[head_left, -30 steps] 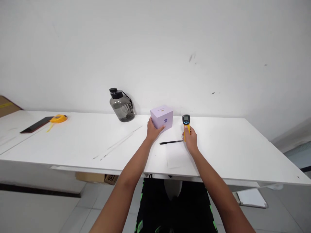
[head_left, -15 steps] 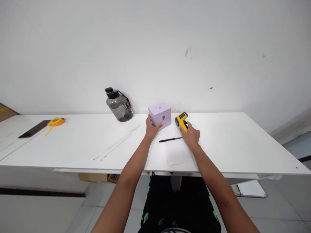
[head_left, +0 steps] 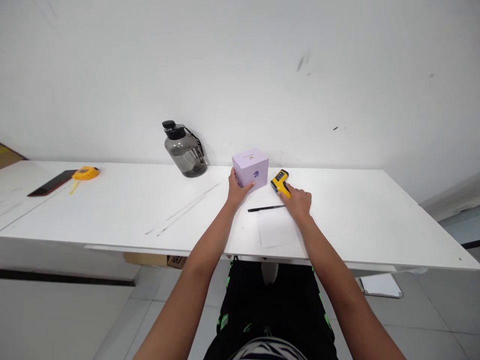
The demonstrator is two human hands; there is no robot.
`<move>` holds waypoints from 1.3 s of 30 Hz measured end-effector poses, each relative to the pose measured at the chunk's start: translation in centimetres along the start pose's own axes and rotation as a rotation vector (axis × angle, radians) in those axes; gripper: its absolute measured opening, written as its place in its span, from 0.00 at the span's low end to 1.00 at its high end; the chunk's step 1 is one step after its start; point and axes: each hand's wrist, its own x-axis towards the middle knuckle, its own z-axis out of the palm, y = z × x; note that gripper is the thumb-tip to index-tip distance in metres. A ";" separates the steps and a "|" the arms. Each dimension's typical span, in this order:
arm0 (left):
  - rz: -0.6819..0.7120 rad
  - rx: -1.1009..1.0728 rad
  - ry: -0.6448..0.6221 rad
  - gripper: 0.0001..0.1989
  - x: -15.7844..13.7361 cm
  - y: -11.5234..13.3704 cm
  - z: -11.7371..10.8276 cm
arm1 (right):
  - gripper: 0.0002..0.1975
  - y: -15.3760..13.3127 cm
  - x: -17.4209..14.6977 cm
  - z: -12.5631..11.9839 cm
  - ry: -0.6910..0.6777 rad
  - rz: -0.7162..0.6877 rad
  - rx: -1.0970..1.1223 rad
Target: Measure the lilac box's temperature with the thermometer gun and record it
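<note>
A white wall (head_left: 240, 75), marked by a few dark scuffs, is met by a long white desk (head_left: 356, 225), seen from above. Below the desk, towards the left, part of a brown carton (head_left: 146, 259) is shown. Against the wall, left of centre, a grey see-through bottle (head_left: 185, 154) with a black lid is stood. To its right, a lilac box (head_left: 255, 176) is set at the back of the desk. It is clasped by the left hand (head_left: 236, 192), with the thumb laid on the front face and the fingers placed along the left side. Nearer the front edge, white paper (head_left: 275, 229) is laid flat. The handle of a yellow-and-black thermometer (head_left: 281, 181) is wrapped by the right hand (head_left: 297, 201); its head is held just beside the box, apart from it. At far left, a dark strip (head_left: 52, 184) is met at its right end by a yellow tape measure (head_left: 86, 173), from which some tape is drawn. Along the paper's far edge, a black pen (head_left: 265, 208) is laid, its right end close to the right hand.
</note>
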 end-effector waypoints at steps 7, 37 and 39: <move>0.008 0.011 0.000 0.63 0.4 -0.8 0.2 | 0.26 -0.4 0.1 0.2 -0.034 -0.008 0.037; 0.009 -0.047 -0.055 0.64 0.9 -1.5 0.3 | 0.24 -1.2 -3.1 -1.6 -0.417 -0.253 1.074; 0.017 -0.049 -0.058 0.64 0.9 -1.5 0.3 | 0.26 -1.6 -3.6 -1.1 -0.479 -0.204 1.255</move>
